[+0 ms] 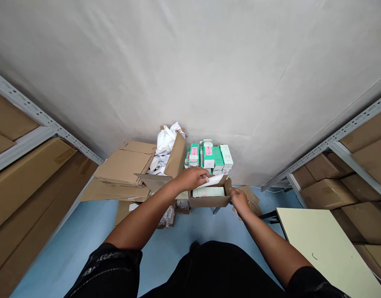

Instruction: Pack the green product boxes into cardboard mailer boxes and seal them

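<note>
Meanwhile left hand (192,178) holds paper (213,181) over box (209,201) — right grip (239,199) unclear.

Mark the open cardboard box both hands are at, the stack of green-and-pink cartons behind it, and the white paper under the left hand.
open cardboard box (209,201), head view, front wall.
green-and-pink cartons (209,155), head view, middle carton's face.
white paper (214,180), head view, exposed part right of the left hand (193,178).

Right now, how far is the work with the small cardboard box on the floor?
Done, as it looks: pale green packets already lie inside the open cardboard box. In hand: the left hand presses a white sheet over them, and the right hand touches the box's right edge. Left: green and pink cartons stand stacked behind, and the flaps are open.
</note>
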The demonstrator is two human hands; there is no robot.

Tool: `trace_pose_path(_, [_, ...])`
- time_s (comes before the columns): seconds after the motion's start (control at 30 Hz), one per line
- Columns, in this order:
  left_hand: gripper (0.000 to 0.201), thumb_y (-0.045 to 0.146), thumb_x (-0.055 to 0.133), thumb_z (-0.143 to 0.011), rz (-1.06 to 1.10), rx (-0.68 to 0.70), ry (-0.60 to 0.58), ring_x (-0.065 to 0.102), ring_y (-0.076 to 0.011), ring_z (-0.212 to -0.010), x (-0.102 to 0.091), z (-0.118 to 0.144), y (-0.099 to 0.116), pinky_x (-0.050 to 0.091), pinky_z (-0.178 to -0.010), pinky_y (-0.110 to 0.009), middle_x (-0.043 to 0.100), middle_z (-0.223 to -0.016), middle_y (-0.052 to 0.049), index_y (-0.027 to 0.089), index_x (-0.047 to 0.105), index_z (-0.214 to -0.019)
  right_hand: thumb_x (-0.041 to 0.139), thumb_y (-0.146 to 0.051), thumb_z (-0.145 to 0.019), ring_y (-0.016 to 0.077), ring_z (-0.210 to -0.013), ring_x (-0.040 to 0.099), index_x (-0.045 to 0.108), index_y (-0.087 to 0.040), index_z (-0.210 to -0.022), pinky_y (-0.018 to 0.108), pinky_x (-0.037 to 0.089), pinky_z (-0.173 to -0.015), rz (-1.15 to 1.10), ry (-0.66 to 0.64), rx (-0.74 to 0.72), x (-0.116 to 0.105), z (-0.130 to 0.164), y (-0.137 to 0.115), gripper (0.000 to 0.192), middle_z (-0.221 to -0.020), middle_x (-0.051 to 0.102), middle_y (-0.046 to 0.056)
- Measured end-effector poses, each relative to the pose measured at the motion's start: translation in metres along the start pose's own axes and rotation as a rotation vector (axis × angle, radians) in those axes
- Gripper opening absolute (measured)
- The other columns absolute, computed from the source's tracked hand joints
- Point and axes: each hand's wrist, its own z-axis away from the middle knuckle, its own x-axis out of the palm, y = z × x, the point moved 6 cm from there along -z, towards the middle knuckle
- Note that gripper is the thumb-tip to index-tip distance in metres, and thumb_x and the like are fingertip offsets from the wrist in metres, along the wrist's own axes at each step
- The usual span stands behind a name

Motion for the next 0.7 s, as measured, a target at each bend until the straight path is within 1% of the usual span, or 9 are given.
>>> trace_pose_path(0.1, [0.032, 0.049, 0.069, -0.086, -0.008, -0.070, -0.001, 0.069, -0.0262, -0.095, 0.008, -0.002, -0.013, 0.052, -0.087, -0.035, 0.076, -0.099, -0.006, 0.028, 0.077, -0.107, 0.045, -0.060, -0.089, 0.0260, -0.081, 0.071, 0.078, -0.018, -0.093, 0.031, 0.053, -0.069, -0.012, 0.006, 0.006, -0.001, -0.001, -0.001, 0.054, -0.085, 0.078, 0.009])
trace_pose_path(0.17, [0.034, 0.050, 0.065, -0.087, -0.013, -0.134, 0.010, 0.068, -0.0265, -0.096, 0.007, -0.002, -0.020, 0.053, -0.088, -0.035, 0.076, -0.100, -0.006, 0.027, 0.076, -0.109, 0.046, -0.060, -0.088, 0.0261, -0.082, 0.071, 0.079, -0.018, -0.093, 0.031, 0.053, -0.069, -0.010, 0.016, 0.013, -0.003, -0.002, 0.000, 0.053, -0.087, 0.078, 0.010])
trace_pose_path(0.23, [0.034, 0.048, 0.063, -0.088, -0.024, -0.160, 0.045, 0.067, -0.0265, -0.097, 0.003, -0.001, -0.025, 0.054, -0.091, -0.036, 0.075, -0.104, -0.007, 0.026, 0.075, -0.110, 0.046, -0.060, -0.088, 0.0265, -0.083, 0.071, 0.079, -0.017, -0.094, 0.031, 0.054, -0.069, -0.006, 0.025, 0.022, -0.005, -0.003, 0.000, 0.054, -0.087, 0.078, 0.010])
trace_pose_path(0.37, [0.035, 0.043, 0.063, -0.088, -0.051, -0.159, 0.183, 0.067, -0.0256, -0.103, -0.008, 0.005, -0.039, 0.053, -0.097, -0.037, 0.071, -0.119, -0.008, 0.024, 0.072, -0.116, 0.047, -0.059, -0.089, 0.0270, -0.083, 0.071, 0.079, -0.019, -0.094, 0.032, 0.054, -0.070, -0.005, 0.024, 0.026, -0.008, -0.005, 0.001, 0.052, -0.087, 0.078, 0.009])
trace_pose_path(0.47, [0.042, 0.041, 0.066, -0.086, -0.019, -0.284, 0.303, 0.067, -0.0251, -0.106, -0.012, 0.014, -0.066, 0.053, -0.098, -0.036, 0.067, -0.127, -0.010, 0.022, 0.067, -0.123, 0.048, -0.058, -0.090, 0.0278, -0.085, 0.072, 0.080, -0.021, -0.093, 0.033, 0.053, -0.071, -0.011, 0.019, 0.021, -0.011, -0.007, 0.000, 0.049, -0.087, 0.079, 0.010])
trace_pose_path(0.53, [0.047, 0.041, 0.068, -0.085, 0.058, -0.387, 0.347, 0.068, -0.0247, -0.108, -0.009, 0.021, -0.084, 0.054, -0.099, -0.037, 0.064, -0.133, -0.012, 0.020, 0.064, -0.128, 0.048, -0.057, -0.091, 0.0285, -0.086, 0.072, 0.080, -0.021, -0.094, 0.033, 0.053, -0.072, -0.018, 0.020, 0.017, -0.013, -0.008, -0.002, 0.048, -0.086, 0.079, 0.010])
trace_pose_path(0.6, [0.054, 0.046, 0.070, -0.086, 0.186, -0.496, 0.335, 0.068, -0.0250, -0.111, 0.001, 0.030, -0.098, 0.056, -0.095, -0.036, 0.062, -0.137, -0.013, 0.021, 0.059, -0.133, 0.047, -0.056, -0.091, 0.0284, -0.086, 0.072, 0.080, -0.021, -0.096, 0.033, 0.053, -0.072, -0.023, 0.025, 0.017, -0.014, -0.009, -0.003, 0.049, -0.085, 0.079, 0.010])
trace_pose_path(0.63, [0.058, 0.050, 0.070, -0.086, 0.265, -0.554, 0.306, 0.067, -0.0257, -0.113, 0.009, 0.034, -0.103, 0.058, -0.091, -0.035, 0.062, -0.139, -0.014, 0.022, 0.056, -0.135, 0.046, -0.056, -0.090, 0.0281, -0.086, 0.072, 0.080, -0.021, -0.097, 0.032, 0.053, -0.072, -0.025, 0.030, 0.019, -0.015, -0.010, -0.003, 0.049, -0.085, 0.078, 0.009])
trace_pose_path(0.7, [0.065, 0.058, 0.068, -0.086, 0.433, -0.644, 0.203, 0.065, -0.0276, -0.120, 0.027, 0.042, -0.107, 0.060, -0.080, -0.032, 0.061, -0.142, -0.014, 0.025, 0.052, -0.139, 0.046, -0.057, -0.090, 0.0276, -0.085, 0.071, 0.080, -0.020, -0.098, 0.032, 0.052, -0.072, -0.029, 0.042, 0.025, -0.016, -0.011, -0.004, 0.051, -0.086, 0.079, 0.009])
